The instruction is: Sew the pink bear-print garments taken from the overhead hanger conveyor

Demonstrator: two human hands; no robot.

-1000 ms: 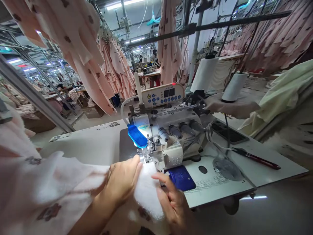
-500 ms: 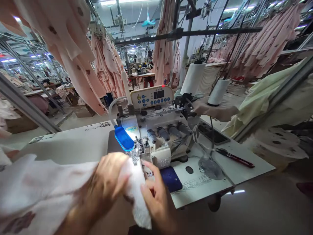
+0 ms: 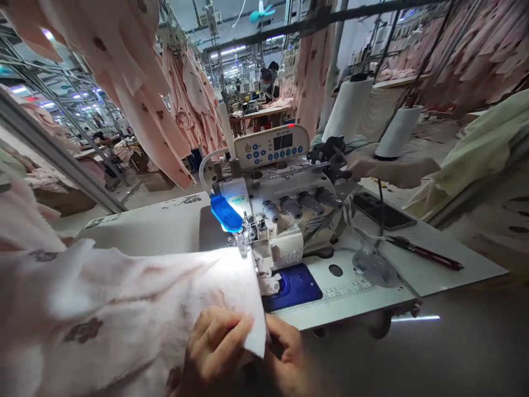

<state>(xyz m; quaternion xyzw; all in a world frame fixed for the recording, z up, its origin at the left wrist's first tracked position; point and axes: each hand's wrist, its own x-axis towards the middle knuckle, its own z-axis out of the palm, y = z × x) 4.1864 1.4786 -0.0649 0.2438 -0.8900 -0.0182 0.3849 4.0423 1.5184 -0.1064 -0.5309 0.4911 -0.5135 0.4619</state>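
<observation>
A pale pink fabric piece point(image 3: 136, 309) with dark printed motifs spreads over the left of the table and runs under the presser foot point(image 3: 243, 245) of an overlock sewing machine point(image 3: 285, 209). My left hand point(image 3: 219, 342) pinches the fabric near its front right corner. Close beside it, my right hand point(image 3: 285, 347) has its thumb and fingers closed on the fabric's right edge, partly hidden behind the cloth. Both hands are in front of the needle area, which a lamp with a blue cover point(image 3: 226, 213) lights up.
A dark blue plate point(image 3: 300, 284) lies right of the foot, with a scrap of cloth on it. Red-handled tweezers point(image 3: 430, 253) and a clear round dish point(image 3: 376, 268) lie on the table point(image 3: 343, 303). Thread cones point(image 3: 349, 107) stand behind. Pink garments point(image 3: 192, 99) hang around; a person sits far back.
My left hand has moved from beside the presser foot down to the fabric's near corner. The right hand has drawn back toward me. More fabric lies flat in front of the foot.
</observation>
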